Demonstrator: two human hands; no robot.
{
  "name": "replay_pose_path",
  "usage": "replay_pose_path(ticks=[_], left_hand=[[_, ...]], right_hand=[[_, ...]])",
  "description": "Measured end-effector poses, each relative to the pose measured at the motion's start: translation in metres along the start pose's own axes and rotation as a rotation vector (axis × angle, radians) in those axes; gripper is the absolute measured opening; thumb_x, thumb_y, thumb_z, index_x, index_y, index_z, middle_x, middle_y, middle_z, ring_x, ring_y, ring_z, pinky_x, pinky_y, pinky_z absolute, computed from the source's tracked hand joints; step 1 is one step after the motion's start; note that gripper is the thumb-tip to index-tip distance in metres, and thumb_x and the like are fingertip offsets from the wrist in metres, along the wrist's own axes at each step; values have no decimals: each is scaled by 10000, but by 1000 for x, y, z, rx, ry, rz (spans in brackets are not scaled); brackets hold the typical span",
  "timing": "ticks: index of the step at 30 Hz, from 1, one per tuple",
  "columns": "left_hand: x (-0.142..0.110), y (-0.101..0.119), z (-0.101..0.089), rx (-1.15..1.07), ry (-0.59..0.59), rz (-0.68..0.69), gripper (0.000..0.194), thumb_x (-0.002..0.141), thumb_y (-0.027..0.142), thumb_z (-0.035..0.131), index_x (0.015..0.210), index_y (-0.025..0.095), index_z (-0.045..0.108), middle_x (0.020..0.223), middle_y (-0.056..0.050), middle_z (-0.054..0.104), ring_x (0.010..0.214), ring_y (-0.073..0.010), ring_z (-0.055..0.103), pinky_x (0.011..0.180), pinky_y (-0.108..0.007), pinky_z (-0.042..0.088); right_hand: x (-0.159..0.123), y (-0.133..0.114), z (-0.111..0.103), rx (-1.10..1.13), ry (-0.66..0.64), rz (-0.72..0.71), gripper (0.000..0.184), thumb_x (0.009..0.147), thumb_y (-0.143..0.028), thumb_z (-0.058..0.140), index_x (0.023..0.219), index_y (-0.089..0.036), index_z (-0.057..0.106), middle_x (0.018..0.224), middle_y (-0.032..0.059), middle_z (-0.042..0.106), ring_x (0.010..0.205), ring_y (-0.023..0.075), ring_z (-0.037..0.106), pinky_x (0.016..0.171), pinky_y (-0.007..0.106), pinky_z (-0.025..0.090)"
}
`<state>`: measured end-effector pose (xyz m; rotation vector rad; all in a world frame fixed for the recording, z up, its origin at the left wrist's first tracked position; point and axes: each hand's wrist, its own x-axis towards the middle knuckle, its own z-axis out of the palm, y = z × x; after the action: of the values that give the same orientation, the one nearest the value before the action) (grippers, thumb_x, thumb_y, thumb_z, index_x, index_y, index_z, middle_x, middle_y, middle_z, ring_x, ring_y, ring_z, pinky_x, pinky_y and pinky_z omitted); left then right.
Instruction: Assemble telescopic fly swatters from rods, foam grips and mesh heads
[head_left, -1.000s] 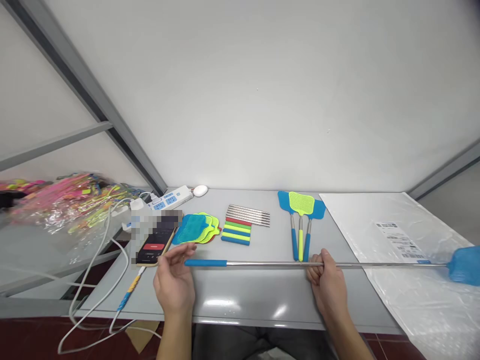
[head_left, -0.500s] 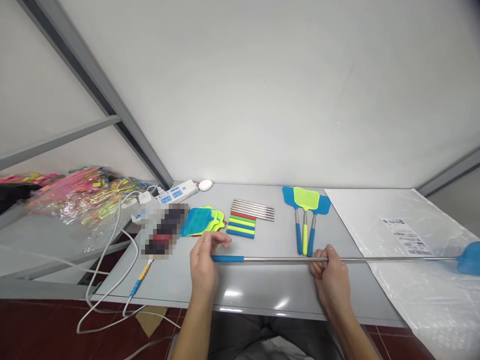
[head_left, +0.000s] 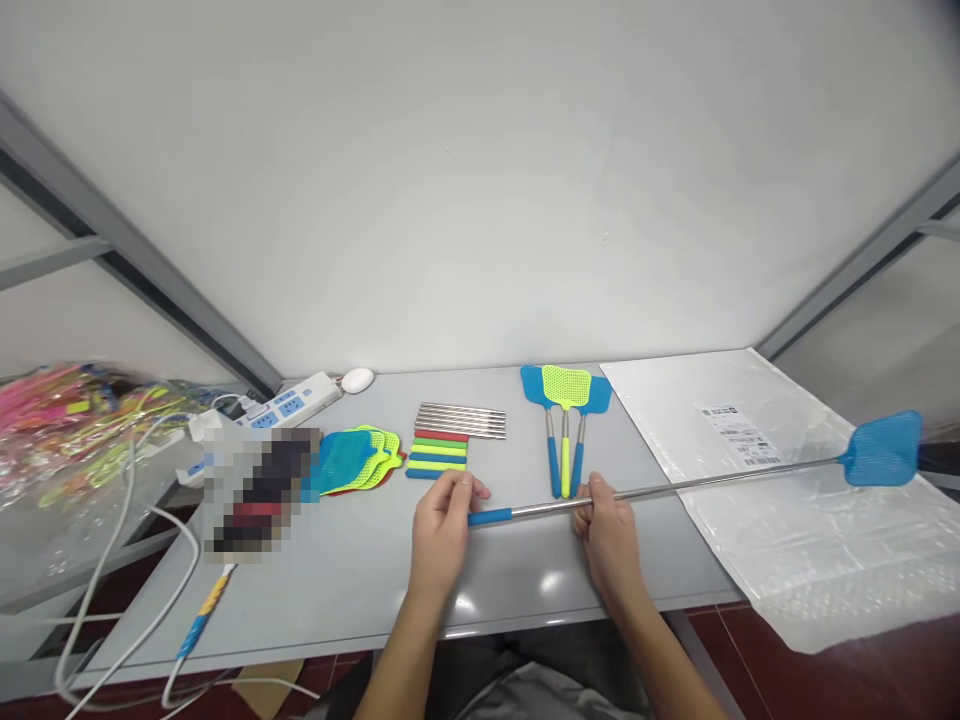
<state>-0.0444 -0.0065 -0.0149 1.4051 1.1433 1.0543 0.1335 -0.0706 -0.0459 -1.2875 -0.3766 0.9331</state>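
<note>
Your left hand (head_left: 441,525) grasps the blue handle (head_left: 490,517) of the long fly swatter (head_left: 697,484); your right hand (head_left: 609,525) pinches its shaft (head_left: 546,508). Its head (head_left: 883,448) lies beyond your right hand, tilted higher than half a second ago, and your left hand covers more handle.

The flat grey tabletop (head_left: 525,560) bears perforated blue and yellow-green plastic swatter heads (head_left: 351,458), silvery metal rods (head_left: 461,420), coloured tubular grips (head_left: 437,455), three blue or yellow-green swatters (head_left: 566,386), a white power strip (head_left: 306,396) and a flat white plastic bag (head_left: 664,405).
</note>
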Motion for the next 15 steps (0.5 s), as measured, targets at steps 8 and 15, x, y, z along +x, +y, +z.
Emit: replay_pose_path(ticks=[8,15], left_hand=[[0,-9,-55,365,10,-31,341,817,512,610,704,193,650,556,24,546,537,-135,481,534,-236,365],[-5,-13,-142,433,242,-71,411,721,587,677,818,188,686,561,19,595,512,-154,534,529,-255,416]], right_hand=[[-3,-7,-5,-88,-49,-24,500,858,-510,595,555,-222,321,523,-69,252,500,94,209,475,282,165],[2,-6,-13,-75,-62,-44,512,816,-494,660,536,-218,331,514,-74,250,500,91,210,474,279,164]])
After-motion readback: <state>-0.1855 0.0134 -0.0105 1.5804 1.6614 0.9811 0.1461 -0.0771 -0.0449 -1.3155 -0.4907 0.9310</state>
